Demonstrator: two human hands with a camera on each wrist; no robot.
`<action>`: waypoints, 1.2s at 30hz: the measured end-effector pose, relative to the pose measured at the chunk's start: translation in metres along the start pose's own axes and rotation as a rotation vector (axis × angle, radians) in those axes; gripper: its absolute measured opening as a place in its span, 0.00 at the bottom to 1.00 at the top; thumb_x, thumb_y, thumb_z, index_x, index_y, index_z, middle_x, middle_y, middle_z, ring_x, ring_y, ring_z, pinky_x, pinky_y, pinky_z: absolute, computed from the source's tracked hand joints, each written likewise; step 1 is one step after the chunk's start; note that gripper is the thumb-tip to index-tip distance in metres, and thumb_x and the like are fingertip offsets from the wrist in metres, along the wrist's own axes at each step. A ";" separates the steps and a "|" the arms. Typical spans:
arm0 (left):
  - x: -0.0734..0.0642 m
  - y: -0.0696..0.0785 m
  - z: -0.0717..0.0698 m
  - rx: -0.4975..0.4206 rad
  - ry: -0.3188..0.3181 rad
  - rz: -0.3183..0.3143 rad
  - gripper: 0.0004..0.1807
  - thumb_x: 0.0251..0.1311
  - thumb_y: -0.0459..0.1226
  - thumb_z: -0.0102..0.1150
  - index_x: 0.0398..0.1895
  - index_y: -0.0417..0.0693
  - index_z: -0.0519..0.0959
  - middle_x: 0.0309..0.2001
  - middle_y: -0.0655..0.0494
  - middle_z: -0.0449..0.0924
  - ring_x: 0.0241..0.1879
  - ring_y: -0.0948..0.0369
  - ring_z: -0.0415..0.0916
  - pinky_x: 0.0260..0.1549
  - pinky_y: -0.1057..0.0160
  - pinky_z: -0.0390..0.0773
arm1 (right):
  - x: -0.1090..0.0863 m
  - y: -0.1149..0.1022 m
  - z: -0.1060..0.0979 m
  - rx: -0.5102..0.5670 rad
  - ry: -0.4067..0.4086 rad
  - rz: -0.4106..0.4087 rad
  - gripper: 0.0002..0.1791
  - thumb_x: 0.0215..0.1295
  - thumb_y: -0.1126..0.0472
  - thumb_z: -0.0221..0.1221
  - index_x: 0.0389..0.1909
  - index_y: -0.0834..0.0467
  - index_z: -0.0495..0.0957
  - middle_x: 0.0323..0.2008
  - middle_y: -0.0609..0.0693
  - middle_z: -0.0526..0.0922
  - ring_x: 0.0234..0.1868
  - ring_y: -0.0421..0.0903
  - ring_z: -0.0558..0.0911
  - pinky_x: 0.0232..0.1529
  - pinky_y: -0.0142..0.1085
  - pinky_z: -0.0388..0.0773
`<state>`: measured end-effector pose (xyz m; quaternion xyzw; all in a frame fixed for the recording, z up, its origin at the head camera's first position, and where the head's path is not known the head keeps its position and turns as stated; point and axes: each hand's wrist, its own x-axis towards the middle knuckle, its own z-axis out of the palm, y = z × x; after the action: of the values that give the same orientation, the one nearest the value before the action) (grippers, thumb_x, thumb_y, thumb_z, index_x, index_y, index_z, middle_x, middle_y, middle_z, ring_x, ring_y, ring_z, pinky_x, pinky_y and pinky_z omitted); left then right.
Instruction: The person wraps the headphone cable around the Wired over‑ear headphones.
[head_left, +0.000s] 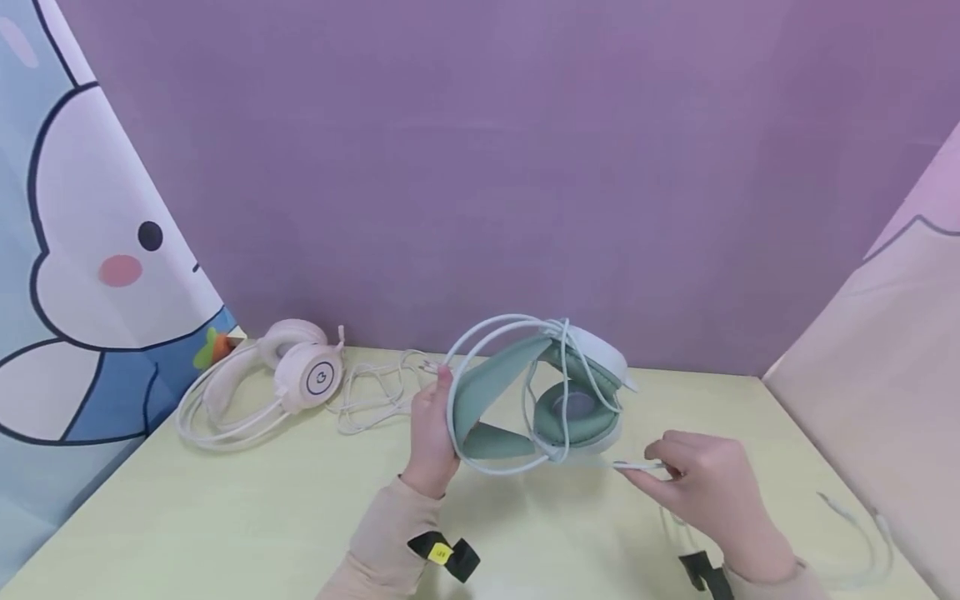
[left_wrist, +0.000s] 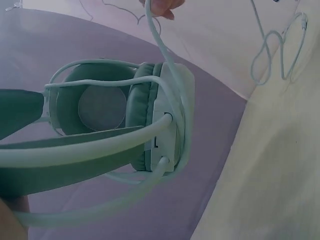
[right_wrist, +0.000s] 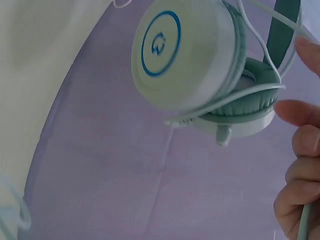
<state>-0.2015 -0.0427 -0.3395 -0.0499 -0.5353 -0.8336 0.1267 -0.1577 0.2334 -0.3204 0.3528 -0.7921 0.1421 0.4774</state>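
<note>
My left hand [head_left: 432, 433] grips the headband of a pair of green-and-white headphones [head_left: 487, 387], holding them tilted above the table. Their cable passes around the ear cups in loose loops, and an "L" shows on one cup [left_wrist: 159, 142] in the left wrist view. To the right of the headphones, my right hand [head_left: 708, 483] pinches the pale cable [head_left: 633, 466] between thumb and fingers. The outer face of an ear cup [right_wrist: 190, 60], with a blue ring logo, fills the upper part of the right wrist view. The left palm is mostly hidden there.
White headphones [head_left: 307, 375] lie at the back left of the pale yellow table [head_left: 262, 517], their thin cable [head_left: 375, 400] bunched beside them. A loose stretch of pale cable [head_left: 873, 542] lies at the right edge. A purple backdrop [head_left: 480, 167] stands behind, with printed side panels.
</note>
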 end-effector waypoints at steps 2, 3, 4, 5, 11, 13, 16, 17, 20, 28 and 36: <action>0.000 -0.001 -0.001 0.036 0.008 0.011 0.25 0.66 0.56 0.46 0.14 0.54 0.71 0.15 0.67 0.72 0.20 0.71 0.70 0.25 0.73 0.71 | 0.001 0.005 -0.002 -0.007 -0.054 -0.024 0.29 0.67 0.38 0.48 0.10 0.51 0.70 0.10 0.36 0.59 0.15 0.26 0.54 0.14 0.18 0.52; 0.000 -0.001 -0.001 0.046 0.010 0.018 0.25 0.66 0.55 0.46 0.13 0.54 0.69 0.15 0.67 0.72 0.21 0.71 0.71 0.26 0.73 0.71 | 0.002 0.007 -0.003 -0.017 -0.071 -0.036 0.28 0.68 0.40 0.47 0.11 0.50 0.70 0.11 0.36 0.59 0.15 0.26 0.55 0.14 0.18 0.52; 0.000 -0.001 -0.001 0.049 0.009 0.023 0.25 0.66 0.55 0.46 0.13 0.54 0.70 0.15 0.67 0.73 0.21 0.72 0.72 0.26 0.73 0.72 | 0.003 0.010 -0.004 -0.028 -0.086 -0.043 0.28 0.69 0.41 0.45 0.11 0.50 0.70 0.12 0.36 0.60 0.15 0.26 0.55 0.14 0.19 0.53; 0.001 -0.001 0.000 0.045 0.005 0.026 0.25 0.66 0.54 0.46 0.13 0.54 0.70 0.15 0.68 0.73 0.21 0.72 0.72 0.26 0.73 0.72 | 0.005 0.012 -0.006 -0.033 -0.094 -0.047 0.28 0.70 0.41 0.44 0.12 0.50 0.69 0.12 0.36 0.61 0.16 0.26 0.56 0.14 0.19 0.54; 0.003 0.002 -0.003 0.020 0.039 0.021 0.24 0.68 0.53 0.44 0.16 0.57 0.76 0.18 0.68 0.77 0.23 0.71 0.75 0.29 0.73 0.74 | 0.012 0.014 -0.018 0.004 -0.217 0.091 0.22 0.67 0.45 0.54 0.14 0.48 0.67 0.15 0.32 0.56 0.18 0.24 0.53 0.17 0.18 0.51; 0.004 0.002 -0.005 0.012 0.049 0.024 0.23 0.68 0.53 0.45 0.19 0.57 0.79 0.19 0.67 0.79 0.25 0.71 0.76 0.30 0.73 0.75 | 0.014 0.013 -0.021 0.005 -0.312 0.183 0.19 0.59 0.52 0.63 0.14 0.46 0.66 0.15 0.31 0.54 0.18 0.25 0.51 0.18 0.20 0.51; 0.006 0.002 -0.006 -0.010 0.065 0.010 0.22 0.68 0.52 0.44 0.21 0.56 0.80 0.18 0.67 0.78 0.23 0.71 0.75 0.28 0.73 0.74 | 0.014 0.014 -0.026 -0.031 -0.471 0.284 0.15 0.46 0.66 0.68 0.18 0.47 0.71 0.14 0.31 0.58 0.17 0.27 0.54 0.19 0.24 0.55; 0.007 0.001 -0.006 -0.018 0.071 -0.001 0.22 0.69 0.51 0.44 0.22 0.56 0.80 0.18 0.66 0.78 0.22 0.71 0.75 0.27 0.73 0.74 | 0.013 0.016 -0.028 -0.046 -0.509 0.298 0.13 0.47 0.68 0.67 0.21 0.49 0.74 0.15 0.32 0.63 0.17 0.28 0.56 0.19 0.26 0.57; 0.010 -0.001 -0.007 -0.037 0.098 -0.035 0.22 0.70 0.50 0.42 0.22 0.55 0.80 0.15 0.65 0.75 0.17 0.71 0.72 0.22 0.72 0.73 | 0.013 0.019 -0.032 -0.108 -0.563 0.317 0.10 0.50 0.71 0.63 0.31 0.54 0.80 0.20 0.39 0.77 0.17 0.33 0.67 0.19 0.31 0.64; 0.013 -0.006 -0.007 -0.085 0.118 -0.026 0.22 0.70 0.52 0.42 0.26 0.54 0.81 0.16 0.63 0.79 0.16 0.70 0.74 0.20 0.72 0.77 | 0.029 0.015 -0.031 -0.218 -0.021 -0.074 0.29 0.73 0.43 0.41 0.14 0.54 0.70 0.11 0.38 0.60 0.12 0.31 0.55 0.11 0.24 0.48; 0.013 -0.006 -0.005 -0.020 0.128 -0.073 0.21 0.70 0.49 0.45 0.22 0.54 0.80 0.15 0.64 0.75 0.16 0.69 0.71 0.22 0.71 0.74 | 0.061 -0.001 -0.022 -0.074 0.336 -0.345 0.28 0.67 0.50 0.56 0.08 0.59 0.66 0.08 0.43 0.57 0.09 0.37 0.50 0.11 0.24 0.42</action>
<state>-0.2149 -0.0466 -0.3441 0.0218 -0.5191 -0.8445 0.1299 -0.1602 0.2189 -0.2568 0.4366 -0.6342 0.0860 0.6323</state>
